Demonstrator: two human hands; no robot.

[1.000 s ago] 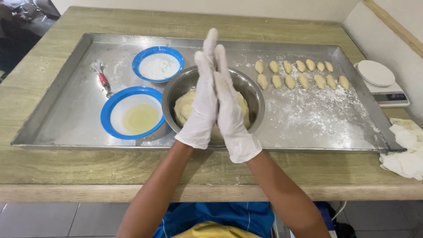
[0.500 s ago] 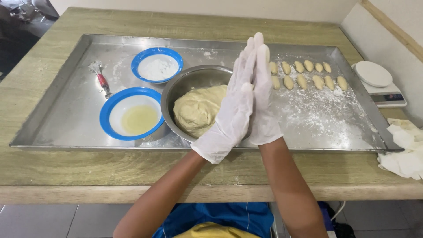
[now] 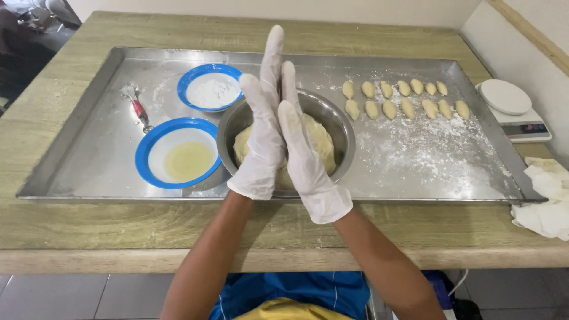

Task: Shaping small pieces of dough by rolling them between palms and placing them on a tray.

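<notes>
gloved hands (image 3: 283,133) pressed above dough bowl (image 3: 341,127)

This place is a kitchen, or a small food preparation area. A large metal tray (image 3: 89,172) lies on a wooden-look counter (image 3: 118,225) and it is dusted with flour. On it stand a steel bowl (image 3: 341,127) with dough (image 3: 323,142), two blue bowls (image 3: 145,160) and rows of small shaped dough pieces (image 3: 403,98). A white kitchen scale (image 3: 512,109) stands beside the tray. The floor under the counter has grey tiles (image 3: 59,299). Perhaps it is a home kitchen, but the view shows too little.
</notes>
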